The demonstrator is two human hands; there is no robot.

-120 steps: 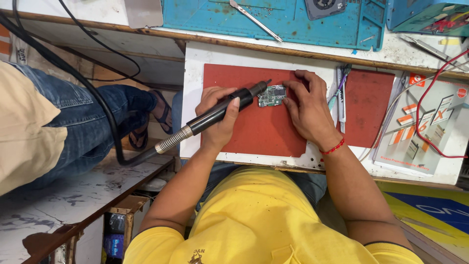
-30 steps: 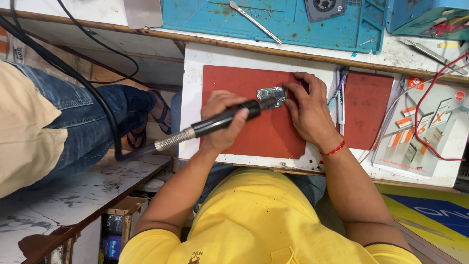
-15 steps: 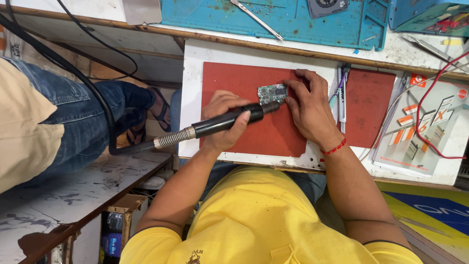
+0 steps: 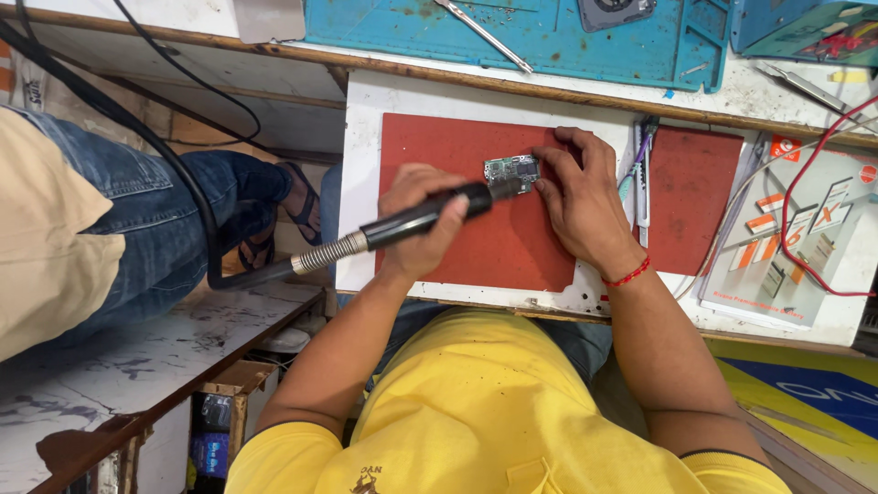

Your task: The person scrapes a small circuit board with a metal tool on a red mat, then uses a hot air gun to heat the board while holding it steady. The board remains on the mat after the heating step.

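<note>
My left hand (image 4: 416, 229) grips a black hot-air wand (image 4: 430, 212) with a metal spring collar and a thick black hose running off to the left. Its nozzle points at a small green circuit board (image 4: 512, 170) lying on a red work mat (image 4: 457, 151). My right hand (image 4: 578, 197) rests flat on the mat, fingertips pinning the board's right edge.
A white board (image 4: 361, 137) carries the mat. A second red mat (image 4: 690, 201), pens (image 4: 640, 178) and a printed box (image 4: 796, 247) with a red wire lie to the right. A blue mat (image 4: 512, 32) with tweezers sits behind. Another person's jeans-clad leg (image 4: 137, 210) is on the left.
The wand has tilted lower and its nozzle has slid along the board's left side. My right hand has stayed on the board.
</note>
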